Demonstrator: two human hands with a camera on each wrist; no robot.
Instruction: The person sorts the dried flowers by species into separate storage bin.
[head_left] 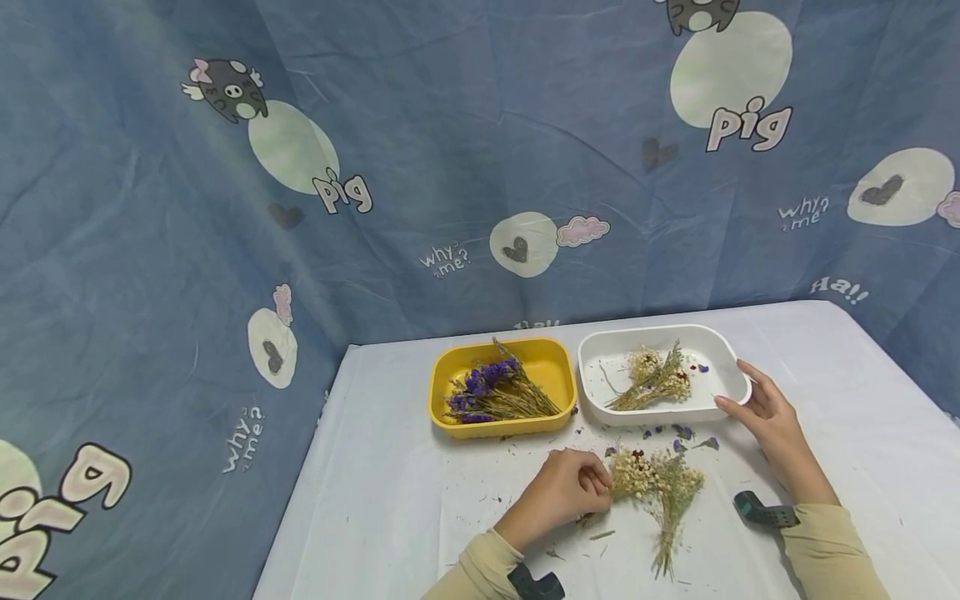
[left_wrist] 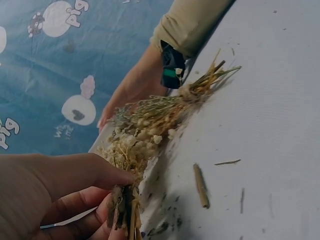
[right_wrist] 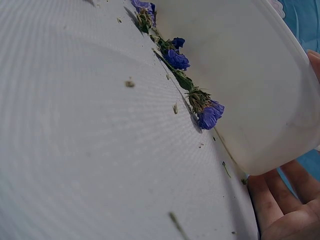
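My left hand [head_left: 564, 492] pinches the stems of a small bunch of dried cream-white flowers [head_left: 630, 473] low over the table; in the left wrist view the thumb lies across the cut stems [left_wrist: 131, 215]. Right beside it, a second dried bunch [head_left: 675, 487] with greenish sprigs lies with its stems toward me. My right hand [head_left: 772, 421] grips the right end of a white tray [head_left: 652, 412], thumb at the near corner and fingers round the far side. Inside that tray lies another dried bunch [head_left: 648, 387] with a few loose petals.
A yellow tray [head_left: 442, 425] with purple dried flowers [head_left: 487, 387] stands left of the white one. Loose purple blossoms [right_wrist: 210, 114] lie along the white tray's near wall. A cut stem piece [left_wrist: 201, 185] and crumbs dot the white tablecloth [head_left: 375, 500]. A blue printed curtain [head_left: 450, 167] hangs behind.
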